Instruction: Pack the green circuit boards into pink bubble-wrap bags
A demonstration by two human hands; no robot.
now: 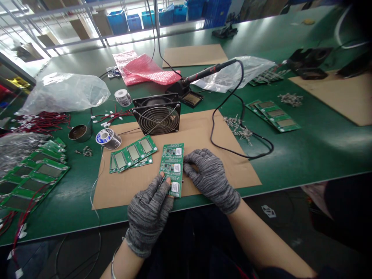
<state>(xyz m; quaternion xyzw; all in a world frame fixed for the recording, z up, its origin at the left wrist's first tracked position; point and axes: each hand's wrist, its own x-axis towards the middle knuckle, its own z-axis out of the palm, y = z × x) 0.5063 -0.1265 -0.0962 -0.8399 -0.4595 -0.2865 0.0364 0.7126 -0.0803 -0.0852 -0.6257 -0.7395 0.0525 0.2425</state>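
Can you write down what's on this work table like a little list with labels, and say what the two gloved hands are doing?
left hand: grey glove, fingertips on the near edge of the circuit board
right hand: grey glove, touching the board's right edge
under the board: cardboard sheet
behind: small fan, soldering iron in its stand
left: solder spool, display boards

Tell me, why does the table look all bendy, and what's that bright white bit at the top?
In the head view, the wide lens curves the green table's front edge and stretches the corners. Bright light behind the shelves washes the top left out to white and puts a sheen on the clear plastic bag. The circuit board between the gloved left hand and right hand looks sharp.
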